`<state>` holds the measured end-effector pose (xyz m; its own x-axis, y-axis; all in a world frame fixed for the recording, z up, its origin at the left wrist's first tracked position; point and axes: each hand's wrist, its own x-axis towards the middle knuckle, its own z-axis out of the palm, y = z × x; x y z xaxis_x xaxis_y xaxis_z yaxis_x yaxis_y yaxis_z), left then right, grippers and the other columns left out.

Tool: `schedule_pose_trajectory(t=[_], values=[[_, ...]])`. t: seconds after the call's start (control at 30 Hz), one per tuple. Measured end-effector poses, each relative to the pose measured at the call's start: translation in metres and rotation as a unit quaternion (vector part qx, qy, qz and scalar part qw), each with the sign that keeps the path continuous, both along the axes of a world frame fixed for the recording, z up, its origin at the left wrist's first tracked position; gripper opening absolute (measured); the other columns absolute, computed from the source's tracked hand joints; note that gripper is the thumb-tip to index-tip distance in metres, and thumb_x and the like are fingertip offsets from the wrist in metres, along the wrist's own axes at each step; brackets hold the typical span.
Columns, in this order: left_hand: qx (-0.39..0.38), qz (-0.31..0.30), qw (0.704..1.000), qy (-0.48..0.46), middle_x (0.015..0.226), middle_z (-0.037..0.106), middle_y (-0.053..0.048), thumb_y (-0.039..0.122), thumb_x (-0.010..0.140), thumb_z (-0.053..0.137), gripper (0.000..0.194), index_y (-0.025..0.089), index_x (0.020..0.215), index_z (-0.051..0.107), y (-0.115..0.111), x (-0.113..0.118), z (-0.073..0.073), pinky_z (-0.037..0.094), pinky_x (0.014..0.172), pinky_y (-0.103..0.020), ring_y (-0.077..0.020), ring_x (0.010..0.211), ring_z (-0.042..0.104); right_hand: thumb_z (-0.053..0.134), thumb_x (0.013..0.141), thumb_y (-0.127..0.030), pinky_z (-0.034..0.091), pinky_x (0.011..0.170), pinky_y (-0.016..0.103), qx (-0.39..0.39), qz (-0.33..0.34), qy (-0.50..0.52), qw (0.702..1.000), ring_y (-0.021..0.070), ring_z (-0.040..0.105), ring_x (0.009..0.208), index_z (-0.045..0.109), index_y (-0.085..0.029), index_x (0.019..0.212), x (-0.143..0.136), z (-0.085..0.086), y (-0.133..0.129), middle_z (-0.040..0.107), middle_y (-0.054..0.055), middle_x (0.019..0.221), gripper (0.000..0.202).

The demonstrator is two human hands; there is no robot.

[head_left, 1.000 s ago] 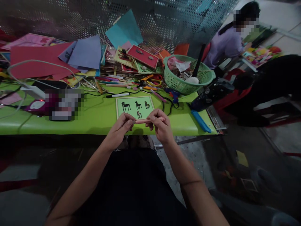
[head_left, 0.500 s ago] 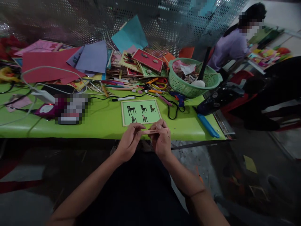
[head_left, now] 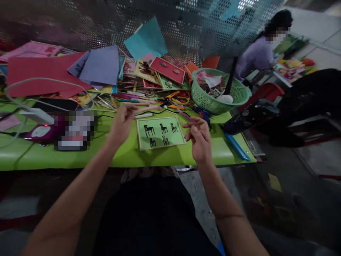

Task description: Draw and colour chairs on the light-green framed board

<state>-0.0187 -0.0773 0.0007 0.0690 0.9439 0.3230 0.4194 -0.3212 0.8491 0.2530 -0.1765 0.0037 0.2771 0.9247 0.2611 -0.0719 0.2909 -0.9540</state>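
Observation:
My left hand point(head_left: 124, 122) is raised over the table, left of the green card. Its fingers are closed on one end of a flat, pinkish wooden stick point(head_left: 147, 108), which points right over the clutter. My right hand point(head_left: 199, 137) hovers by the card's right edge. Its fingers are loosely bent and apart, and nothing shows in them. Between the hands lies the green card point(head_left: 160, 141) in a thin pale frame, with several small dark chair shapes on it. Behind it is a white marker pen point(head_left: 144, 115).
Scissors point(head_left: 181, 101), coloured paper point(head_left: 48, 73) and framed cards point(head_left: 168, 69) crowd the back of the green table point(head_left: 119, 159). At right stand a green basket point(head_left: 213, 101) and a blue cutter point(head_left: 237, 147). A phone point(head_left: 77, 129) lies left. A person point(head_left: 253, 58) sits at back right.
My hands have moved apart from the stick they both held. The left hand has carried it forward and left; the right has let go and moved right and up.

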Motion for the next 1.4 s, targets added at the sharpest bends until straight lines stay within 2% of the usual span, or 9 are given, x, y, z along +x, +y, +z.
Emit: schedule_pose_trajectory(t=[0.17, 0.3, 0.43, 0.53, 0.77, 0.97, 1.07, 1.17, 1.4], values=[[-0.018, 0.042, 0.988, 0.145, 0.11, 0.071, -0.002, 0.032, 0.108, 0.062, 0.018, 0.016, 0.116, 0.065, 0.057, -0.034, 0.01, 0.049, 0.107, -0.043, -0.0223, 0.106, 0.06, 0.077, 0.09, -0.039, 0.051, 0.066, 0.028, -0.054, 0.003, -0.129, 0.99, 0.0151, 0.06, 0.074, 0.069, -0.025, 0.106, 0.035, -0.009, 0.006, 0.072, 0.003, 0.097, 0.023], [0.001, 0.016, 0.965, 0.264, 0.14, 0.066, -0.007, 0.04, 0.108, 0.061, 0.026, 0.017, 0.115, 0.07, 0.051, -0.036, 0.019, 0.024, 0.128, -0.065, -0.0393, 0.148, 0.038, 0.078, 0.089, -0.03, 0.059, 0.088, 0.04, -0.079, 0.067, -0.349, 0.931, 0.0236, 0.071, 0.095, 0.073, -0.022, 0.107, 0.053, -0.017, 0.005, 0.076, 0.008, 0.11, 0.021], [0.011, -0.041, 0.91, 0.413, 0.133, 0.067, -0.014, 0.049, 0.114, 0.046, 0.043, 0.016, 0.117, 0.072, 0.037, -0.032, 0.019, 0.036, 0.118, -0.07, -0.0431, 0.14, 0.048, 0.082, 0.09, -0.027, 0.055, 0.112, 0.056, -0.047, 0.126, -0.484, 0.865, 0.036, 0.069, 0.13, 0.074, -0.023, 0.118, 0.063, -0.023, 0.01, 0.076, 0.015, 0.131, 0.03], [0.006, -0.071, 0.895, 0.44, 0.131, 0.07, -0.011, 0.047, 0.113, 0.051, 0.036, 0.018, 0.116, 0.072, 0.037, -0.034, 0.013, 0.041, 0.117, -0.065, -0.0391, 0.135, 0.055, 0.079, 0.094, -0.026, 0.055, 0.115, 0.058, -0.04, 0.155, -0.499, 0.852, 0.036, 0.068, 0.134, 0.073, -0.024, 0.122, 0.064, -0.027, 0.018, 0.075, 0.015, 0.138, 0.028], [-0.016, -0.038, 0.894, 0.446, 0.12, 0.077, -0.014, 0.029, 0.102, 0.056, 0.014, 0.021, 0.101, 0.067, 0.052, -0.039, -0.001, 0.047, 0.113, -0.063, -0.0413, 0.127, 0.066, 0.076, 0.095, -0.023, 0.059, 0.112, 0.055, -0.03, 0.152, -0.5, 0.852, 0.0353, 0.07, 0.134, 0.073, -0.024, 0.125, 0.064, -0.026, 0.031, 0.077, 0.015, 0.137, 0.03], [0.0, -0.016, 0.935, 0.354, 0.108, 0.078, -0.012, 0.034, 0.107, 0.05, 0.019, 0.02, 0.115, 0.06, 0.035, -0.019, 0.016, 0.055, 0.1, -0.051, -0.0329, 0.105, 0.073, 0.076, 0.1, -0.036, 0.058, 0.107, 0.05, -0.029, 0.11, -0.419, 0.901, 0.0305, 0.073, 0.118, 0.074, -0.026, 0.123, 0.05, -0.002, 0.045, 0.08, 0.011, 0.123, 0.026], [0.007, -0.111, 0.964, 0.243, 0.099, 0.077, -0.007, 0.04, 0.107, 0.049, 0.021, 0.023, 0.112, 0.062, 0.015, 0.008, 0.022, 0.055, 0.078, -0.037, -0.0259, 0.09, 0.074, 0.079, 0.098, -0.048, 0.061, 0.093, 0.04, -0.075, 0.16, -0.256, 0.95, 0.0235, 0.073, 0.099, 0.072, -0.026, 0.131, 0.029, 0.005, 0.054, 0.078, 0.007, 0.109, 0.04], [0.028, -0.221, 0.953, 0.206, 0.092, 0.076, -0.005, 0.037, 0.107, 0.051, 0.019, 0.023, 0.107, 0.065, -0.001, 0.031, 0.02, 0.052, 0.074, -0.035, -0.0237, 0.081, 0.072, 0.081, 0.096, -0.054, 0.058, 0.074, 0.031, -0.107, 0.227, -0.113, 0.961, 0.0178, 0.067, 0.081, 0.073, -0.027, 0.133, 0.008, 0.002, 0.058, 0.072, 0.001, 0.094, 0.047], [0.039, -0.286, 0.894, 0.344, 0.089, 0.078, -0.008, 0.026, 0.107, 0.05, 0.023, 0.022, 0.101, 0.072, -0.004, 0.043, 0.005, 0.052, 0.084, -0.04, -0.0277, 0.085, 0.074, 0.073, 0.101, -0.057, 0.056, 0.063, 0.027, -0.098, 0.222, -0.008, 0.97, 0.0131, 0.068, 0.07, 0.084, -0.023, 0.099, -0.01, -0.008, 0.048, 0.078, 0.004, 0.091, 0.036]])
